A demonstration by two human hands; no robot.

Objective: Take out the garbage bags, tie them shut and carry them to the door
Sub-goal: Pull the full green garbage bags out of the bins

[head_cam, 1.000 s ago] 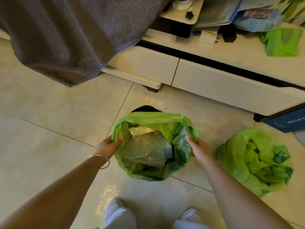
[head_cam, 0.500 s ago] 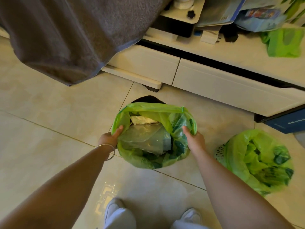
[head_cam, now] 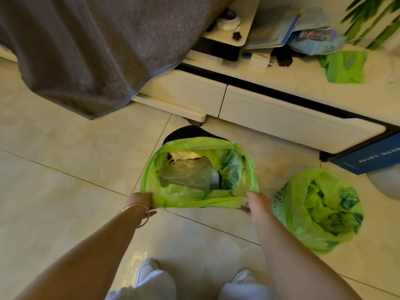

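Pinching thin crinkly green bag [head_cam: 236,169] rim: left hand [head_cam: 140,200], right hand [head_cam: 257,204], mouth stretched oval.

Both bare arms reach forward and down from the lower corners of the view, well apart. The left hand [head_cam: 140,201], with a thin bangle [head_cam: 138,214] round its wrist, has its fingers curled in a pinching grip on the near left edge of the green garbage bag [head_cam: 194,200]. The right hand [head_cam: 256,204] pinches the near right edge likewise, fingers curled under.
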